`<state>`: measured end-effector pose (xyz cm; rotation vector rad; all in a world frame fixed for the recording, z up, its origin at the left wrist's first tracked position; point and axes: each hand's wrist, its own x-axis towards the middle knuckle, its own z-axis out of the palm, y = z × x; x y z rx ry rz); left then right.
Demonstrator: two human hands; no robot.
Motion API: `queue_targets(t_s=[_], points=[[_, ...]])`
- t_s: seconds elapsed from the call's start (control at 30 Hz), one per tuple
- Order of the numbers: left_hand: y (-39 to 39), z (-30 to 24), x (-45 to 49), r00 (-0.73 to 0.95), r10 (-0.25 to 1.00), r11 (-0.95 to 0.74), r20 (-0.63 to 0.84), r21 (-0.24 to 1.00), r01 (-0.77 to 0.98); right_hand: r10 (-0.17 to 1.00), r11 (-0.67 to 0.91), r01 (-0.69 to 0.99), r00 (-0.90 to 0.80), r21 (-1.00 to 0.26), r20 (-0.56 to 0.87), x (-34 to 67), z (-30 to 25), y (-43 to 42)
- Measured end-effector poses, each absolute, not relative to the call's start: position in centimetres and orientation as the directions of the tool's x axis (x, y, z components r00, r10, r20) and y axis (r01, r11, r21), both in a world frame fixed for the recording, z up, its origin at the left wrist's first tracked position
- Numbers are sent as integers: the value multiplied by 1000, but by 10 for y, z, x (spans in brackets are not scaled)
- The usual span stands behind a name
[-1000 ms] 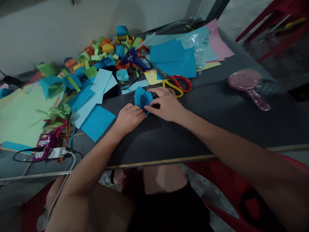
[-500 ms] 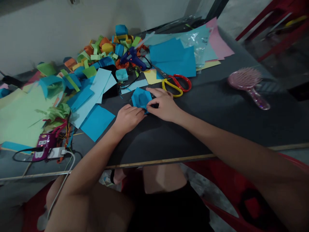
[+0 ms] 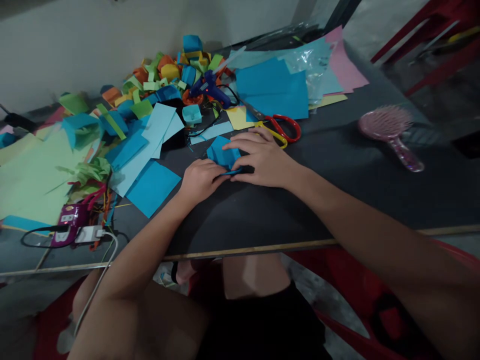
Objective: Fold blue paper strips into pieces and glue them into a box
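The left hand [image 3: 200, 180], fingers curled together, pinches the near edge of a bright-blue, many-sided piece of folded paper [image 3: 218, 148] at the table's middle; its fingertips are partly hidden. The right hand [image 3: 266, 157] has its upper fingers spread over the paper's right side, thumb and a finger pinching the same edge. That covered side makes the overall long axis hard to judge; the far peak points to twelve o'clock, the near edge runs nine to three. From the paper, a pale-blue paper strip [image 3: 212, 132] lies at eleven; red-and-yellow-handled metal scissors [image 3: 267, 119], yellow loop partly covered by the right hand, at two; a flat blue paper square [image 3: 153, 187] at eight; a pink bristled hairbrush [image 3: 388, 122] at three.
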<state>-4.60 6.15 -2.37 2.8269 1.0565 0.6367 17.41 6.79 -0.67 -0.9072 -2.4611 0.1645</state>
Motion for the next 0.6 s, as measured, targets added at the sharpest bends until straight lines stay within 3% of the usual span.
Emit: queue_targets(t_s=[0.33, 0.6], points=[[62, -22, -47, 668, 622, -767, 408, 144, 626, 628, 772, 602, -672, -205, 393, 175, -6, 68], [65, -16, -51, 689, 625, -766, 367, 120, 632, 628, 778, 564, -701, -276, 338, 176, -3, 68]])
